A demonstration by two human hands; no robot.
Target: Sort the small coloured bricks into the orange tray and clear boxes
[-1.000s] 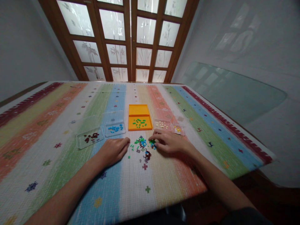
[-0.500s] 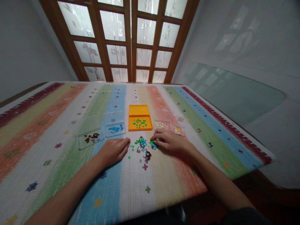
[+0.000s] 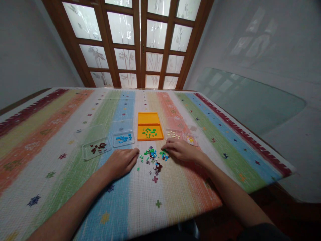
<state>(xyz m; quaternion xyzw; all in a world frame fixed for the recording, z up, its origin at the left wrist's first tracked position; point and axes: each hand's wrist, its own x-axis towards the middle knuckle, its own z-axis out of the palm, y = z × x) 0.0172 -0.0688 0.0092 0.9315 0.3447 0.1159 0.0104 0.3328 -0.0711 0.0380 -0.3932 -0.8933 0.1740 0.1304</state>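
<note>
A small heap of tiny coloured bricks lies on the striped tablecloth between my hands. My left hand rests on the cloth just left of the heap, fingers curled loosely together, nothing visible in them. My right hand lies at the heap's right edge, its fingertips pinched down among green and blue pieces; what they hold is too small to make out. Behind the heap stands an orange tray with green bricks in it.
Clear boxes flank the tray: dark red pieces, blue pieces, cream pieces, yellow pieces. The table's right edge drops off near my right arm. A wooden glass-paned door stands behind the table.
My right hand has drawn its fingertips slightly in and back at the heap's right edge. The left hand has stayed where it was.
</note>
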